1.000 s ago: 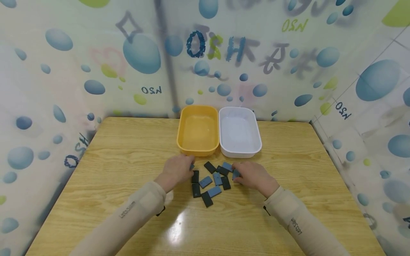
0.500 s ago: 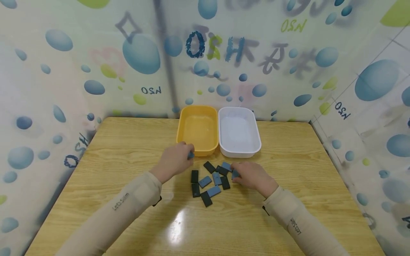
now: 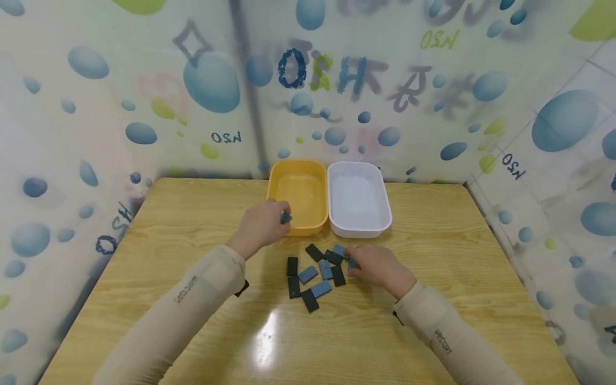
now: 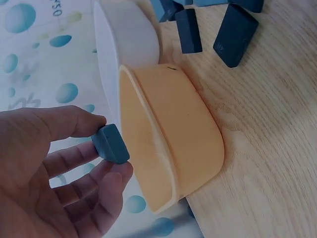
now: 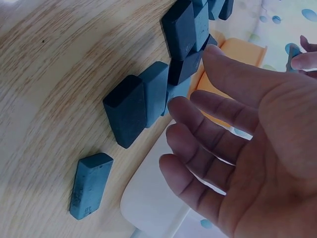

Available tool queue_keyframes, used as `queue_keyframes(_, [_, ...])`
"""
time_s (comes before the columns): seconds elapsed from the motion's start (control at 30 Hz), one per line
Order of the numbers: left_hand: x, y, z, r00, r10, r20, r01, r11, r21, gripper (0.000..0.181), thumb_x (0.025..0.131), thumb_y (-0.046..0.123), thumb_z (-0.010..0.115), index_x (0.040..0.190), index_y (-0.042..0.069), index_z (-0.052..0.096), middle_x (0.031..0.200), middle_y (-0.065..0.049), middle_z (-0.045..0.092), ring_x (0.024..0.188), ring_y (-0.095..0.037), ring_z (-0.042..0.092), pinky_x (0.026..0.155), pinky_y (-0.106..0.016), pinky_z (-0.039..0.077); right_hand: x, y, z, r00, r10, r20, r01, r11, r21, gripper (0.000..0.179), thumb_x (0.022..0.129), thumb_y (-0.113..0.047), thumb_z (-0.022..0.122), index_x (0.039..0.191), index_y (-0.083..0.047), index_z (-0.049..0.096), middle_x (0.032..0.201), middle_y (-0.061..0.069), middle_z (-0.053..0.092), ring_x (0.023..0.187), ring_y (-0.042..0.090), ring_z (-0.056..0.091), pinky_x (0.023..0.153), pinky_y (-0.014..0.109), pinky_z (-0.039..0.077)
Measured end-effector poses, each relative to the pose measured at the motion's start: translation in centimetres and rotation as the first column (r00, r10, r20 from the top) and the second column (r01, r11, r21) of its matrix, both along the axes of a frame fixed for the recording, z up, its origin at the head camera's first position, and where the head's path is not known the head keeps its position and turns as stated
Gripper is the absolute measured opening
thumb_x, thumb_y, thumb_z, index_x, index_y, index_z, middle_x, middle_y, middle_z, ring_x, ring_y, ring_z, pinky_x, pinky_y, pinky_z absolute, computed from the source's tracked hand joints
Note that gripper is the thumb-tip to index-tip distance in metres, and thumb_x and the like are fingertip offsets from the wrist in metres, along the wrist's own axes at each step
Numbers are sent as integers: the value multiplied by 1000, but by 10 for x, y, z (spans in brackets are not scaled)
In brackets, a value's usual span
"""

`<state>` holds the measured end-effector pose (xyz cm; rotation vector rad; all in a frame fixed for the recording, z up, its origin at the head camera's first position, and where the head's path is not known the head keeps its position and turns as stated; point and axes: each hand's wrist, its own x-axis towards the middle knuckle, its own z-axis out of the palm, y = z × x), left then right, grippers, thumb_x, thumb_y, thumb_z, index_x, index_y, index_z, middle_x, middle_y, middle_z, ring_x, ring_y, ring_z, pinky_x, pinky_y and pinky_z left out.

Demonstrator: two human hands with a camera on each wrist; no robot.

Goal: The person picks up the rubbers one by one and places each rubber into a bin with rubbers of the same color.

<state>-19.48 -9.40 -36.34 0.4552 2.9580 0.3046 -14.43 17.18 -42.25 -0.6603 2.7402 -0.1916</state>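
My left hand (image 3: 262,223) pinches a small blue rectangular block (image 4: 113,144) between thumb and fingertips. It is at the left side of the yellow bin (image 3: 310,232), with the block over the bin's near left part. My right hand (image 3: 380,267) hovers beside the group of blocks, holding nothing; in the right wrist view its fingers (image 5: 190,181) are spread and relaxed. Close to its fingertips lies a single blue block (image 5: 91,186). Several black blocks (image 3: 310,300) and blue blocks (image 3: 321,288) lie flat in a loose cluster between the hands.
A white bin (image 3: 361,233) stands against the yellow bin's right side, at the back of the wooden table (image 3: 202,214). Behind the table hangs a patterned curtain (image 3: 192,149) with blue and green spots.
My left hand has lifted the blue block from beside the cluster and carried it forward to the yellow bin. My right hand has stayed almost in place.
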Motion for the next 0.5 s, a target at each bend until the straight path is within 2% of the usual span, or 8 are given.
queue_keyframes(0.17, [-9,3,-3,999,31,21,-32,999,32,30,90,24,62,117,14,65,107,-6,69,86,-21,63,75,-39,54,0,0,1,1000,-7,14,8,1000,-8,41,88,-29,72,124,-11,61,116,7,68,103,25,65,86,43,53])
queue_keyframes(0.37, [-20,8,-7,997,61,42,-64,996,58,29,92,26,59,119,15,64,96,-4,70,76,-20,60,66,-34,50,0,1,0,1000,-10,10,10,1000,-20,41,88,-29,72,124,-11,61,117,7,68,105,25,65,87,43,52])
queue_keyframes(0.5, [-27,12,-10,995,86,47,-88,995,43,28,93,28,60,118,15,64,97,-4,70,76,-20,60,64,-32,49,-1,2,0,1000,-8,6,8,999,-47,40,88,-29,72,123,-12,62,117,7,68,104,25,65,88,43,52])
